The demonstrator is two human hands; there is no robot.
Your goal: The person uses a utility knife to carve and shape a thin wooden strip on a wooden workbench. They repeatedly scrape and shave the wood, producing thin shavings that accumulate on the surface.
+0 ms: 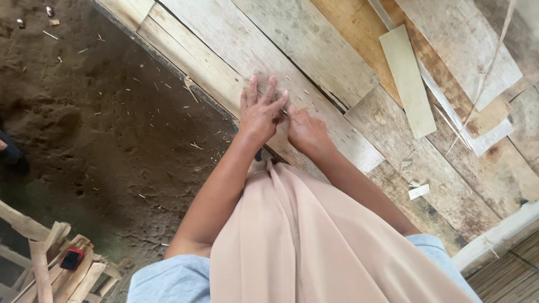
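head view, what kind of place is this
Likely a rough outdoor woodworking spot: weathered planks form a platform beside a dirt floor, with a cut wooden slat lying on top.

A small phone (71, 258) lies at the near left, on a pile of wood sticks (50, 269). It is a rectangle with a red edge and a dark screen.

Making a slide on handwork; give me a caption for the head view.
Both bare hands, left hand and right hand, press together on a pale weathered wooden plank beside brown dirt ground.
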